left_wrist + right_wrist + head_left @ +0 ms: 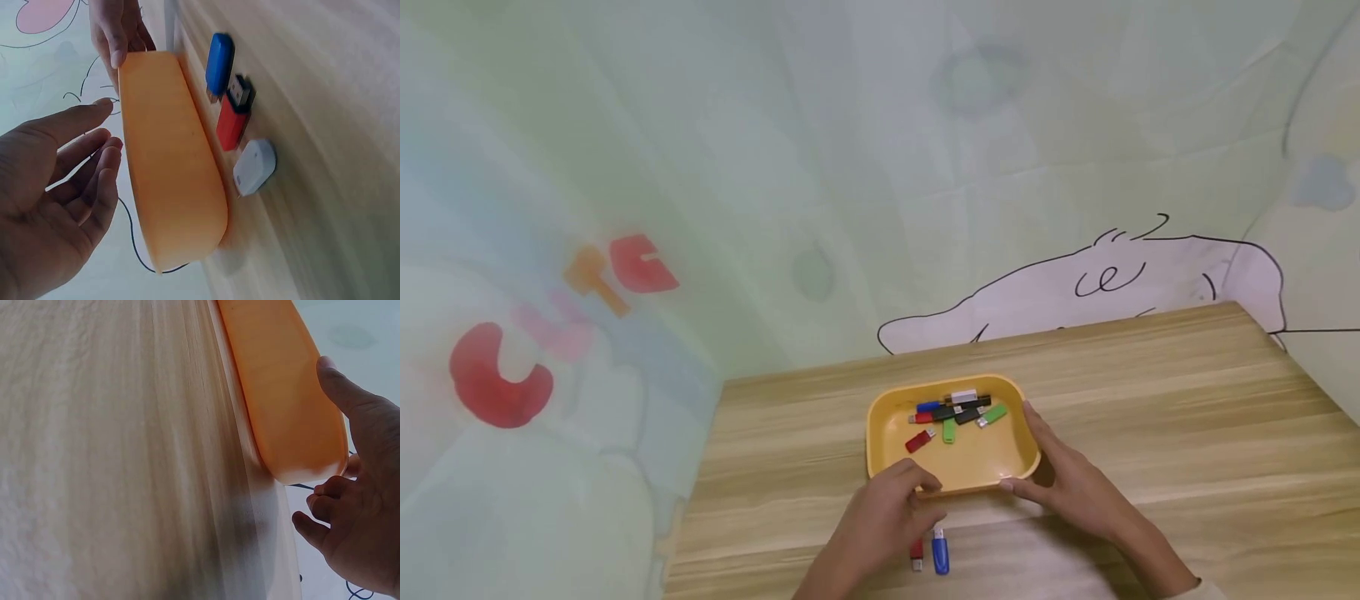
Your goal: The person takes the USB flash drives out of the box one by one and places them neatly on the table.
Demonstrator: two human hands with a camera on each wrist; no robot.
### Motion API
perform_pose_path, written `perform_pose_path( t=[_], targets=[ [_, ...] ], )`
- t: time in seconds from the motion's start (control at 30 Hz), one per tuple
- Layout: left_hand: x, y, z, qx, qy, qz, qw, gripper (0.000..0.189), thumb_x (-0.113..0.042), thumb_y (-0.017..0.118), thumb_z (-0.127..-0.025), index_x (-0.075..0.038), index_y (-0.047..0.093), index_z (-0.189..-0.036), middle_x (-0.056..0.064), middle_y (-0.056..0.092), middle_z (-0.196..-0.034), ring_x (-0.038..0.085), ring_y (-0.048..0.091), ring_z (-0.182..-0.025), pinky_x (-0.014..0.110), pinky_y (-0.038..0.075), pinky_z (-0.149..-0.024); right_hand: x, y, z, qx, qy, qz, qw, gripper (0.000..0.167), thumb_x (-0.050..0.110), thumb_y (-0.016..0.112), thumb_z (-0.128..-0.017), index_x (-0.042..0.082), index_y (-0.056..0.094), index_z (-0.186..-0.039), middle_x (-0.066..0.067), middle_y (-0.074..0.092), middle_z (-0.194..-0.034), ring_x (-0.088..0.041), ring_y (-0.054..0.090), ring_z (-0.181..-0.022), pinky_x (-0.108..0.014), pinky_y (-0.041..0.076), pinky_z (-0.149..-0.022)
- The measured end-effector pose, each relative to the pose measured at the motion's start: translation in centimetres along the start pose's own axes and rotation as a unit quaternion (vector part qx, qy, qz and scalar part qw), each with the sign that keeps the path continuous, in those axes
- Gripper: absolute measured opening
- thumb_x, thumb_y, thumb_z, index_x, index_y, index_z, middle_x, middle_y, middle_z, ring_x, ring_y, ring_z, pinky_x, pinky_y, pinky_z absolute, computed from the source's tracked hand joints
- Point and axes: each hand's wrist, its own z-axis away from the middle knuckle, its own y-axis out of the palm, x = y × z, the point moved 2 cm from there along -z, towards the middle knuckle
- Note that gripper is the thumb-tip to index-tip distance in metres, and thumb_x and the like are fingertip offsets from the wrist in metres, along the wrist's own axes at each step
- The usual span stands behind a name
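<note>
A yellow plastic tray sits on the wooden table, holding several USB sticks in red, green, black, blue and white. My right hand grips the tray's right front corner, thumb at the front rim and fingers around the right side. Over the left part of the front rim hovers my left hand, its fingers loosely bent with nothing between them. In front of the tray lie a blue USB stick and a red USB stick. The left wrist view adds a small white USB stick, hidden in the head view.
The wood-grain table extends to both sides of the tray. Behind and to the left hangs a pale cloth backdrop with cartoon drawings, meeting the table's back edge.
</note>
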Motion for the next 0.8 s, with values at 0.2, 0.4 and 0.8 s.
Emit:
perform_pose_path(
  t=[0.2, 0.4, 0.8],
  targets=[
    [0.7, -0.7, -0.8, -0.006, 0.006, -0.015, 0.9999, 0.027, -0.025, 0.088, -0.089, -0.015, 0.076, -0.112, -0.003, 0.072, -0.106, 0.000, 0.056, -0.078, 0.015, 0.051, -0.067, -0.2, 0.0, 0.1, 0.002, 0.001, 0.001, 1.0000, 0.120, 0.071, 0.077, -0.084, 0.031, 0.005, -0.172, -0.015, 0.024, -0.175, -0.049, 0.038, -0.152, -0.070, 0.035, -0.118],
    [1.5, -1.5, -1.8, -0.009, -0.002, -0.040, 0.9991, 0.029, -0.029, 0.085, -0.092, -0.013, 0.076, -0.114, 0.001, 0.072, -0.108, 0.010, 0.061, -0.083, 0.018, 0.051, -0.070, 0.0, 0.0, 0.0, -0.001, -0.003, 0.003, 1.0000, 0.119, 0.071, 0.076, -0.085, 0.031, 0.005, -0.172, -0.016, 0.024, -0.175, -0.049, 0.038, -0.152, -0.070, 0.034, -0.117],
    [2.8, -2.1, -4.1, -0.028, -0.012, -0.093, 0.9952, 0.024, -0.025, 0.086, -0.091, -0.012, 0.076, -0.108, 0.003, 0.071, -0.104, 0.009, 0.056, -0.078, 0.018, 0.049, -0.067, 0.2, -0.2, 0.0, -0.001, -0.007, 0.002, 1.0000, 0.120, 0.075, 0.073, -0.084, 0.029, 0.006, -0.172, -0.016, 0.023, -0.175, -0.049, 0.036, -0.153, -0.070, 0.034, -0.118]
  ],
)
